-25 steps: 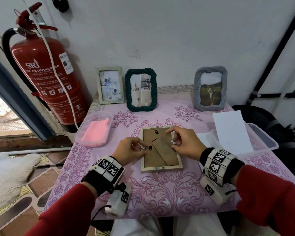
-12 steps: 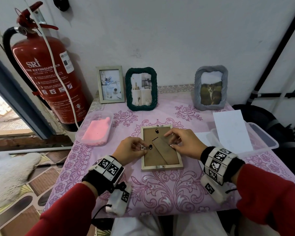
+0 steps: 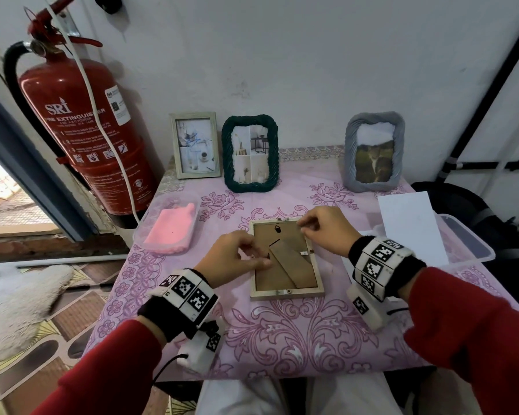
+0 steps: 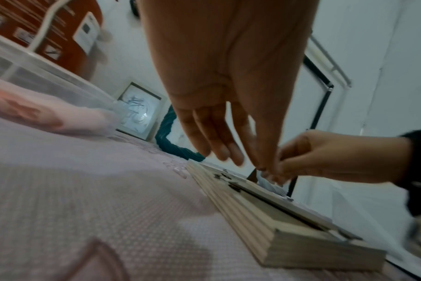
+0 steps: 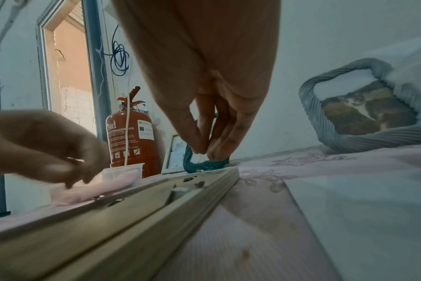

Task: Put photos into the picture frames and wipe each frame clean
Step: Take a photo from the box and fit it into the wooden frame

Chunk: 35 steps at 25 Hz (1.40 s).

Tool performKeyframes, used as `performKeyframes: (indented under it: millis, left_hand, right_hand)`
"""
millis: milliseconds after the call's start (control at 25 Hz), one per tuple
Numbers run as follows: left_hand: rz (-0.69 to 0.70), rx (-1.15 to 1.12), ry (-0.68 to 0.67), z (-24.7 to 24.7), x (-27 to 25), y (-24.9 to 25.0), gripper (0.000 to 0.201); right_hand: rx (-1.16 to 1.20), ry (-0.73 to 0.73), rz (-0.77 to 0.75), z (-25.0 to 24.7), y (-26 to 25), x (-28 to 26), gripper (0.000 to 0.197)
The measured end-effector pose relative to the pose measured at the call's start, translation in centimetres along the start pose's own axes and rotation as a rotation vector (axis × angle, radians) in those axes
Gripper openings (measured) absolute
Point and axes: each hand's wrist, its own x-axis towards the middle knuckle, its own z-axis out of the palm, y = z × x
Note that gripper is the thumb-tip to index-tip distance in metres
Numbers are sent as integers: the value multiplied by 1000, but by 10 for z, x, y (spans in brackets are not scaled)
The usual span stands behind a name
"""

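1. Bench (image 3: 282, 348) under a pink floral cloth: soft woven surface, likely enough friction to keep a flat frame from sliding under light finger pressure.
2. Clear tub (image 3: 465, 244) at the right edge, a white sheet (image 3: 408, 226) leaning in it: paper or a photo back, cannot tell which; thin, floppy, best lifted by its edges.
3. 3 filled frames upright along the far edge: pale wooden one (image 3: 194, 145), green rope-textured one (image 3: 250, 153), grey ribbed one (image 3: 373, 151). Probably light and easy to topple; safest held by both side rails.
4. Pink cloth (image 3: 170, 230) in a shallow clear tray near the far-left corner: soft, limp, for wiping.
5. Wooden frame (image 3: 286, 260) face down at the middle of the bench, brown backing board and folded stand uppermost. Rigid ribbed rails, thin stiffish board, likely glass beneath, so fragile: no hard pressing at the centre; lifting by the 2 long rails.
6. Left hand (image 3: 232, 259) at the frame's left rail, fingers curled and drawn together at a small tab there; whether actually pinching it, cannot tell.
7. Right hand (image 3: 327, 227) at the frame's far-right corner, thumb and fingertips (image 5: 206, 149) pressed together in a pinch just above the rail, hard to tell on what.
8. Retaining tabs: small, thin, probably bendable metal; better turned gently with a fingertip than pried.
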Motion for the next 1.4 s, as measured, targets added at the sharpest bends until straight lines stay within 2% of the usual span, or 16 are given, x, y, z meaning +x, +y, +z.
performKeyframes:
  millis: [120, 200, 320, 480, 760, 1000, 1200, 1400]
  left_hand:
    - [25, 14, -299, 9, -2, 8, 24]
    - [36, 54, -377, 14, -2, 7, 29]
    - [52, -4, -380, 14, 0, 5, 26]
    - [74, -59, -397, 14, 2, 2, 18]
    - [52, -92, -434, 17, 9, 1, 13]
    - [36, -10, -446, 21, 15, -1, 14]
    - [48, -32, -395, 28, 13, 1, 12]
    - [-7, -134, -308, 25, 9, -2, 12]
  right_hand:
    - [-41, -2, -5, 4, -4, 19, 22]
    - [-98, -43, -15, 6, -5, 29, 23]
    - [-237, -117, -59, 11, -5, 38, 25]
    - [-278, -101, -65, 13, -1, 42, 28]
    - [-295, -82, -57, 17, 0, 42, 12]
    - [-310, -102, -56, 16, 0, 40, 6]
    - [-322, -144, -67, 11, 1, 38, 11]
    - [-306, -133, -59, 11, 2, 35, 10]
